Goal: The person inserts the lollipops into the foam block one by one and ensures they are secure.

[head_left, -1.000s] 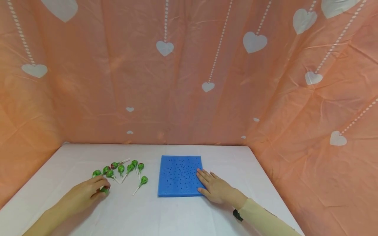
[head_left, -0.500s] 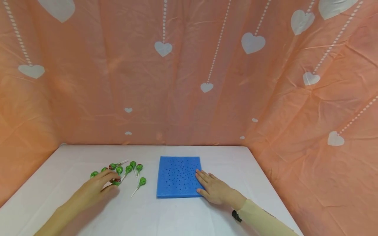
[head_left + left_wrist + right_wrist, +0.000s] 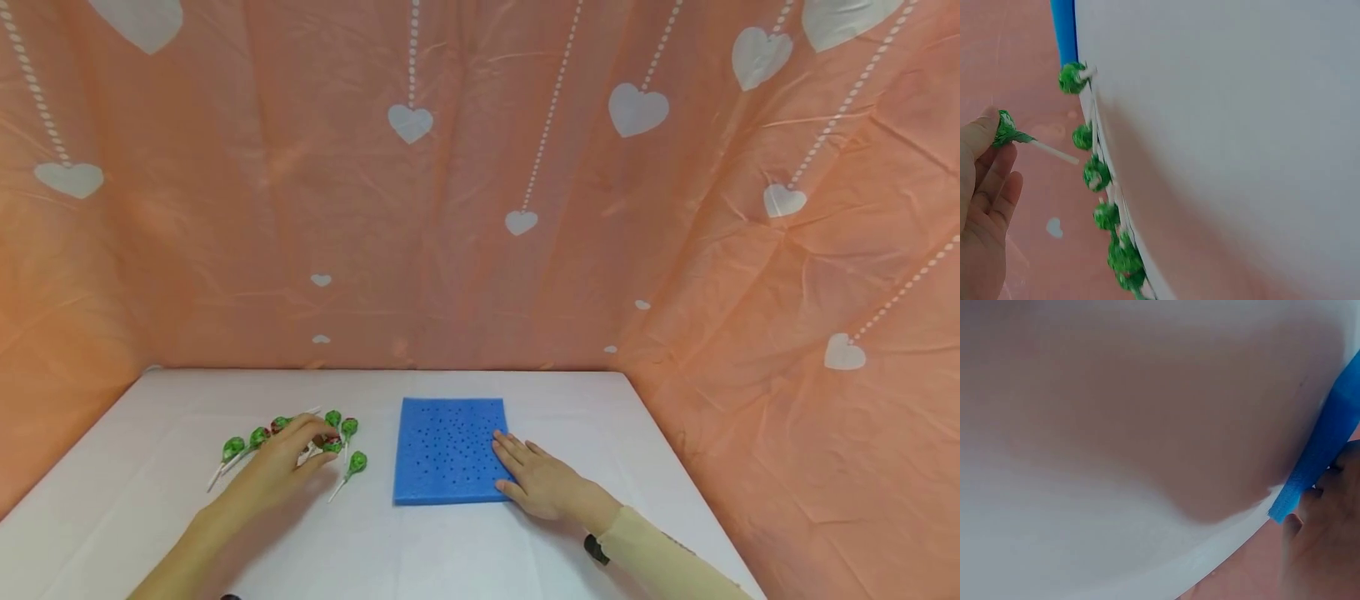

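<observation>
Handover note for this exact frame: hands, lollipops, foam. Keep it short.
Left hand: pinches one green lollipop by its head, just above the table.
Right hand: flat, fingers straight, pressing the near right corner of the blue foam pad.
Loose lollipops: scattered on the white table, left of the pad; one lies nearest its left edge.
Done: none stands in the pad's holes.
Left: the held lollipop and all the loose ones are still out of the foam.

Bare left arm [image 3: 217,525], cream long sleeve [image 3: 667,562] on the right, with a black band [image 3: 595,547] at the wrist.
</observation>
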`<state>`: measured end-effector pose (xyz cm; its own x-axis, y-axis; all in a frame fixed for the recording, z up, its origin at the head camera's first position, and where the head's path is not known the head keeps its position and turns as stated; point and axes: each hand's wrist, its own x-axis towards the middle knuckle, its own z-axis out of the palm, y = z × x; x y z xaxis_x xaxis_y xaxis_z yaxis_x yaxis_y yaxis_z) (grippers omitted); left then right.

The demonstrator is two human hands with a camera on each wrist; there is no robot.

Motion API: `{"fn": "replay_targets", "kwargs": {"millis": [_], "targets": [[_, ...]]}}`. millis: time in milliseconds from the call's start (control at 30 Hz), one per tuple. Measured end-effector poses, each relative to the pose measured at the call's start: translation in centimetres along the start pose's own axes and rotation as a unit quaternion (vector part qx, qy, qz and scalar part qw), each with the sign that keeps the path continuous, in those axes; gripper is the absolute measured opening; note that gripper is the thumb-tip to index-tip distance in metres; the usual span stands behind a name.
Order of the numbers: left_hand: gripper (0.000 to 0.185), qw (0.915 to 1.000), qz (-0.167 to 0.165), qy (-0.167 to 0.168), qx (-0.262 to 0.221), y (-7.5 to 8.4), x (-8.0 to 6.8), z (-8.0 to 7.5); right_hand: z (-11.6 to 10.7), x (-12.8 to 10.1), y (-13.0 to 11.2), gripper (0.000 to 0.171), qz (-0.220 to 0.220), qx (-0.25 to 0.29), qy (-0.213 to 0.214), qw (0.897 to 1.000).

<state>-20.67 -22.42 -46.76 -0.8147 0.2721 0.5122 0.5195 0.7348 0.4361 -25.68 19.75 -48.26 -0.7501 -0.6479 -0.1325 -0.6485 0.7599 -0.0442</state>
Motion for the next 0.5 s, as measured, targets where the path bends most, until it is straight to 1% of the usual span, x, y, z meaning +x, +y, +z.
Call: {"fn": "replay_targets", "kwargs": {"millis": [33,100,300,400,500], "targets": [[0.023,0.9999,-0.004,-0.003,-0.01,0.1,0.2,0.2,0.0,0.0,0.0,0.069,0.001,0.0,0.0,1.0],[0.024,0.9998,0.002,0.0,-0.019,0.2,0.6,0.7,0.1,0.0,-0.1,0.069,0.002,-0.001,-0.001,1.0],[0.028,0.9981,0.031,0.029,-0.044,0.3,1.8,2.2,0.0,0.0,-0.1,0.069,0.003,-0.001,-0.002,1.0],[0.026,0.9977,0.027,0.027,-0.055,0.4,2.5,2.7,0.0,0.0,-0.1,0.069,0.006,0.001,-0.006,1.0],[0.024,0.9979,0.005,0.008,-0.064,0.8,3.1,3.0,-0.1,-0.1,-0.2,0.069,0.005,0.003,-0.007,1.0]]}}
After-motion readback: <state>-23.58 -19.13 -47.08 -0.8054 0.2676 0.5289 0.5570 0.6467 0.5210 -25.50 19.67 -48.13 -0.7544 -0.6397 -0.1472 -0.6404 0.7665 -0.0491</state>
